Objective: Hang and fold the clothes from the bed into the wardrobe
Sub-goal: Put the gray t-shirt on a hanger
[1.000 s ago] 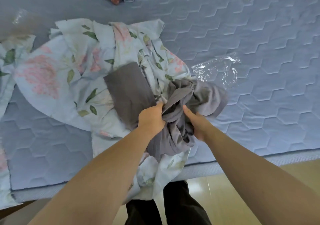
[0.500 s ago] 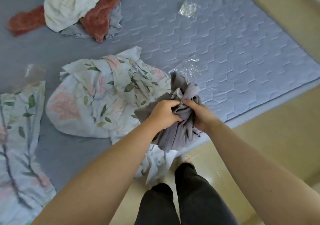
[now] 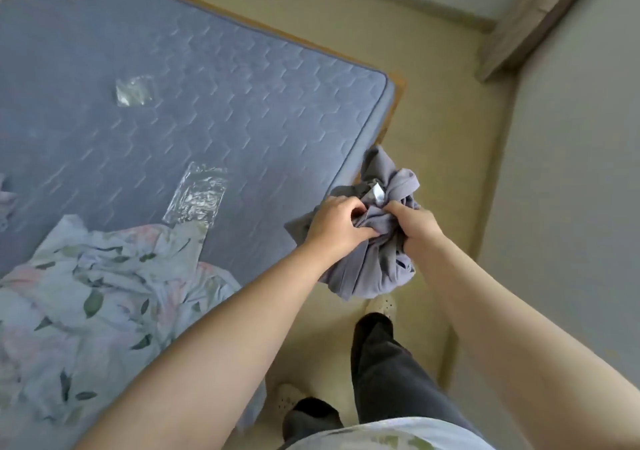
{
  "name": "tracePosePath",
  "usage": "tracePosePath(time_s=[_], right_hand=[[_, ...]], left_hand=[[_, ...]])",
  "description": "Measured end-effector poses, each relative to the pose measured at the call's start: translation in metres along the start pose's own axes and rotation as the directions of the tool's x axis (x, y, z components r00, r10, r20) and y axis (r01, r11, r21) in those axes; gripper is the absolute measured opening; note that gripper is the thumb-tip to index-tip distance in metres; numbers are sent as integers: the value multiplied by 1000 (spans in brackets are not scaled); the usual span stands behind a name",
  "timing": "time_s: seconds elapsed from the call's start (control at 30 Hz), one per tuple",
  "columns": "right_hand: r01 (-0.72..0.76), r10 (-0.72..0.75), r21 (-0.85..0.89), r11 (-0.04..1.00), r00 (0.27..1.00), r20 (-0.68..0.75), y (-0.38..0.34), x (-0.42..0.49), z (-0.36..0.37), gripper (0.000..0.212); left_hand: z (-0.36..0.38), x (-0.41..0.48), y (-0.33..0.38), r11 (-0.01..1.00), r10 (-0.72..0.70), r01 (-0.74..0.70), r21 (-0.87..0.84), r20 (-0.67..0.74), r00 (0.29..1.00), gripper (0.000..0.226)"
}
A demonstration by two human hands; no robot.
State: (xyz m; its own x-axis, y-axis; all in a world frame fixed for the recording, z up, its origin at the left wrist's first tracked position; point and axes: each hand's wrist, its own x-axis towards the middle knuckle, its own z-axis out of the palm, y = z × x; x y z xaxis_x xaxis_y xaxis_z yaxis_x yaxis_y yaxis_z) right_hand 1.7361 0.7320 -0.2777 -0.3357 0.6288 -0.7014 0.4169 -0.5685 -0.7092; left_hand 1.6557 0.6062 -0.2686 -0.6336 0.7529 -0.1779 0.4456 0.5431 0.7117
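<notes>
A crumpled grey fabric garment (image 3: 367, 269) was held in the air over the beige floor (image 3: 433, 120), just off the corner of the blue quilted mattress (image 3: 242, 103). It was gripped by the left hand (image 3: 337, 223) and the right hand (image 3: 414, 224) — the fingers of both curled into its folds, with a white label (image 3: 377, 194) exposed between them. The bundle was bunched, with its loose end hanging downward. On the mattress, a pale floral-printed cloth (image 3: 104, 294) and a clear crinkled plastic bag (image 3: 197, 197) were seen — just beside each other.
</notes>
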Motion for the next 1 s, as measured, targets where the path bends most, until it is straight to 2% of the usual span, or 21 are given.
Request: tracePosePath(time_s=[0.07,0.13,0.2,0.27,0.37,0.43,0.5,0.6,0.7,0.87,0.93,1.0], right_hand=[[-1,7,64,998,997,-82,-22,29,-42,26],[-26,45,129,991,988,-145,-46,58,-81,28],[-37,75,203,979,981,-181,-74,87,-117,35],[-69,121,268,961,975,-185,-101,118,-151,47],[-124,187,360,925,972,-145,-136,169,-197,75],[-177,239,386,906,963,-120,-158,192,-218,77],[-185,254,409,893,960,-120,-184,203,-230,58],[-199,274,428,882,954,-122,-221,231,-241,42],[-245,323,404,881,937,-136,-261,277,-251,39],[-289,347,326,900,928,-134,-359,364,-264,45],[-248,294,317,915,950,-105,-400,394,-263,44],[-147,181,327,934,981,-76,-444,418,-262,41]], left_hand=[[25,42,31,978,46,-54,201,46,998,57],[47,83,65,954,-40,-6,300,147,988,74],[68,124,98,963,-139,58,264,300,944,90],[88,163,128,980,-161,90,176,441,883,106],[114,213,171,988,-126,56,143,546,828,123],[130,243,195,993,-104,54,105,557,824,126],[144,273,212,996,-62,19,87,525,849,119],[160,328,229,995,-10,-37,91,474,880,92],[172,396,244,989,32,-101,110,499,866,65],[173,525,283,980,63,-151,132,513,856,47],[165,577,300,983,29,-116,141,510,860,45],[156,627,316,993,-32,-33,115,517,855,47]])
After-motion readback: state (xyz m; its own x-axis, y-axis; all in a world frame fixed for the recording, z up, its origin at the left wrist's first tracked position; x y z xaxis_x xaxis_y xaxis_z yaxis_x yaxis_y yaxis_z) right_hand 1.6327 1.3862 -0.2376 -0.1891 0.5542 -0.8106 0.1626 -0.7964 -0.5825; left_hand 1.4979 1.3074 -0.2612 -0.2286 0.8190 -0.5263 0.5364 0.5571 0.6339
